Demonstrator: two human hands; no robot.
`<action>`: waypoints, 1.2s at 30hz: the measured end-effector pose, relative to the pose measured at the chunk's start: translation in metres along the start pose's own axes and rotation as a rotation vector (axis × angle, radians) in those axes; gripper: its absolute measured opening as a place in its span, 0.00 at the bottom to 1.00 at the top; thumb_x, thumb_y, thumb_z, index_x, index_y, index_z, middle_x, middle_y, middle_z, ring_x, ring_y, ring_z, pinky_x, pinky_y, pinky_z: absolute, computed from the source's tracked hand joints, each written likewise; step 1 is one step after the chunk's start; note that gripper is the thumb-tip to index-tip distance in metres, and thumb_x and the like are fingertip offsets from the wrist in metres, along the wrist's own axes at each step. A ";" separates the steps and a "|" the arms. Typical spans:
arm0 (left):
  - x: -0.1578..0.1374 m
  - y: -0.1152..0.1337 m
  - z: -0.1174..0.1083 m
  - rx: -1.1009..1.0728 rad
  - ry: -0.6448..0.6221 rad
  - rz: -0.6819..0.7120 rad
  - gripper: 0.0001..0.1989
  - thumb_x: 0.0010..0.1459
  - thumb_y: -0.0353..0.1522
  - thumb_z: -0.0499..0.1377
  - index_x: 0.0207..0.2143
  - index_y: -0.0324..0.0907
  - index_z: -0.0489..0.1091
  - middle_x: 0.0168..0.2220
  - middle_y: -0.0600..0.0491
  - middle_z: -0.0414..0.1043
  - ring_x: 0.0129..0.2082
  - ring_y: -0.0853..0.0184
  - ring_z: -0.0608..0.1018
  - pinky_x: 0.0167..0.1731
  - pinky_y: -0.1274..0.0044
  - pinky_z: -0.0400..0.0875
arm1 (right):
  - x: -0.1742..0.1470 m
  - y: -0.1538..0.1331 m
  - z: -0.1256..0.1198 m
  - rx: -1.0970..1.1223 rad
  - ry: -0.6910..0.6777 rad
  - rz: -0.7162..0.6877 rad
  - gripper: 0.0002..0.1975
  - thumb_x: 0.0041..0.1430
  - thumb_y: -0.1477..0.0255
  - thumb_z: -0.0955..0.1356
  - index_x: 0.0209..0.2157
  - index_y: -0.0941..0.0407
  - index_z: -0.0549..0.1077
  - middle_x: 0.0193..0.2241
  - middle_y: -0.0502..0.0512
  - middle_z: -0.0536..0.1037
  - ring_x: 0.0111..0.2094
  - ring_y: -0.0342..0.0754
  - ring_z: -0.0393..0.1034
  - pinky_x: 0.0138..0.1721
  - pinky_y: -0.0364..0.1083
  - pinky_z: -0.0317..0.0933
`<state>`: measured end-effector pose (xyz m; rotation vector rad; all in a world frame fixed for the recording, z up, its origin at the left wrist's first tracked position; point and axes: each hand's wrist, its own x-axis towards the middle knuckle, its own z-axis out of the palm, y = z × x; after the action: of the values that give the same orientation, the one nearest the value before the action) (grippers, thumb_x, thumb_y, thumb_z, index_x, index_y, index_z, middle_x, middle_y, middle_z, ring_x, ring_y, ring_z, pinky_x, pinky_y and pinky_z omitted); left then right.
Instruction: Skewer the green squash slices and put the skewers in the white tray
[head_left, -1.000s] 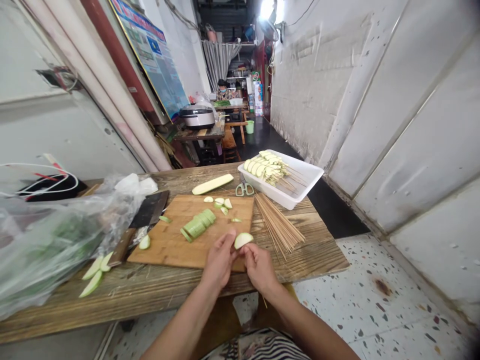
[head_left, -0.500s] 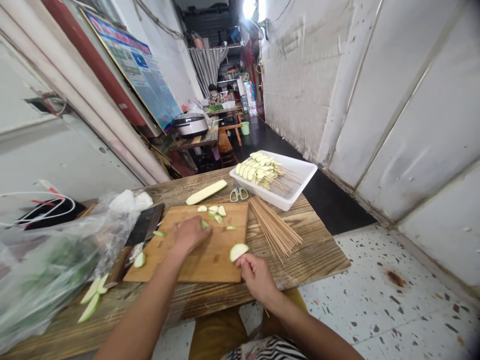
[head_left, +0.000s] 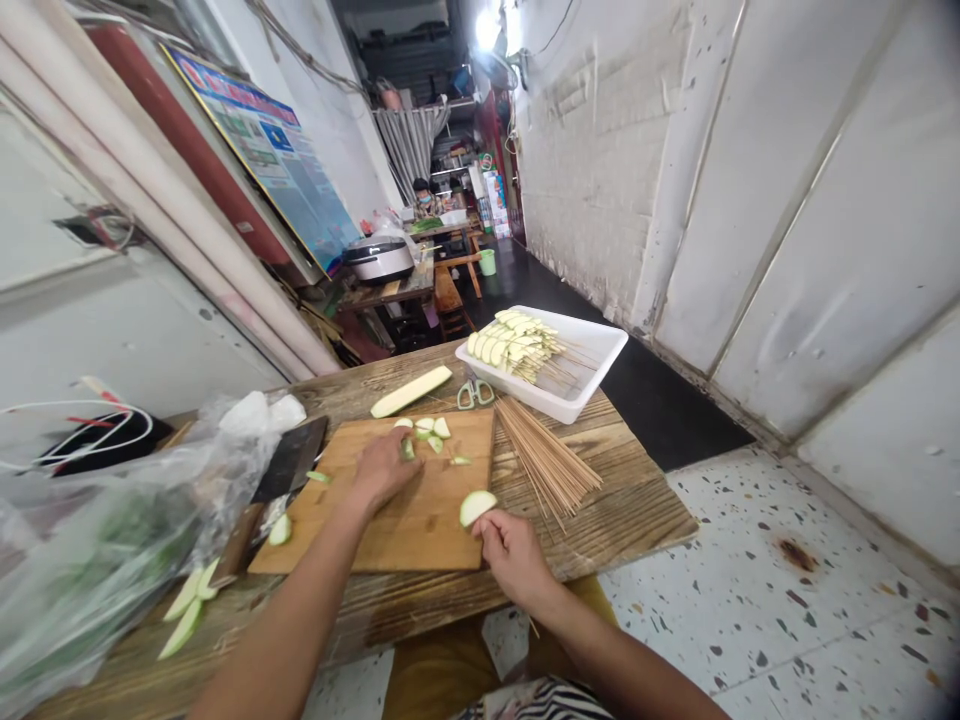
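Observation:
A half-round slice of pale green-skinned zucchini [head_left: 478,508] sits on the tip of a bamboo skewer [head_left: 534,629], whose lower end shows below my right hand [head_left: 514,548]. That hand is closed round the stick at the right edge of the wooden cutting board [head_left: 375,545]. Over the board's middle, my left hand [head_left: 384,468] has its fingertips and thumb about a small zucchini piece [head_left: 407,449]. Several cut pieces [head_left: 424,425] lie just beyond those fingers. Another chunk [head_left: 280,530] rests at the board's left edge.
A peeled zucchini length [head_left: 411,391], scissors [head_left: 475,393] and a bundle of skewers [head_left: 551,465] lie around the board. The white tray [head_left: 574,408] holds skewered slices. Left are a cleaver [head_left: 291,460], plastic bag [head_left: 142,530] and loose slices [head_left: 182,625]. A person [head_left: 426,200] sits far back.
My left hand has shifted slightly farther up the board, towards the cut pieces. My right hand holds its skewered slice in nearly the same spot. The view has tilted a little.

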<state>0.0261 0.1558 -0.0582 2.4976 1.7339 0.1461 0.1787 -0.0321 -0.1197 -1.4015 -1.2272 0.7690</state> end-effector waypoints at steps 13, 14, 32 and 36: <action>0.002 -0.012 0.006 -0.007 -0.016 0.201 0.26 0.53 0.38 0.53 0.54 0.37 0.63 0.54 0.39 0.66 0.53 0.56 0.69 0.53 0.68 0.59 | 0.000 0.000 0.000 -0.057 0.002 -0.012 0.13 0.57 0.77 0.60 0.28 0.57 0.75 0.19 0.49 0.72 0.19 0.43 0.63 0.23 0.39 0.53; 0.002 -0.014 0.006 0.003 -0.019 0.236 0.26 0.54 0.37 0.53 0.54 0.36 0.62 0.55 0.39 0.65 0.54 0.57 0.68 0.53 0.69 0.58 | 0.000 -0.001 0.000 -0.057 0.001 -0.012 0.13 0.57 0.77 0.60 0.28 0.57 0.75 0.19 0.49 0.73 0.20 0.43 0.63 0.23 0.39 0.54; -0.003 -0.018 0.004 0.045 0.031 0.253 0.26 0.56 0.42 0.52 0.56 0.44 0.63 0.55 0.44 0.66 0.56 0.55 0.65 0.53 0.64 0.55 | 0.002 -0.003 -0.001 -0.067 0.004 -0.020 0.13 0.55 0.79 0.60 0.27 0.57 0.75 0.19 0.49 0.73 0.20 0.42 0.63 0.24 0.38 0.54; -0.006 -0.010 0.004 -0.050 0.055 0.241 0.26 0.55 0.37 0.54 0.56 0.43 0.62 0.55 0.43 0.66 0.56 0.58 0.66 0.54 0.66 0.55 | 0.001 -0.002 0.000 -0.064 0.007 -0.017 0.13 0.55 0.79 0.60 0.27 0.57 0.75 0.19 0.49 0.73 0.21 0.43 0.63 0.24 0.38 0.54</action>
<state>0.0156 0.1534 -0.0632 2.6805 1.4209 0.2743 0.1787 -0.0310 -0.1170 -1.4429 -1.2670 0.7184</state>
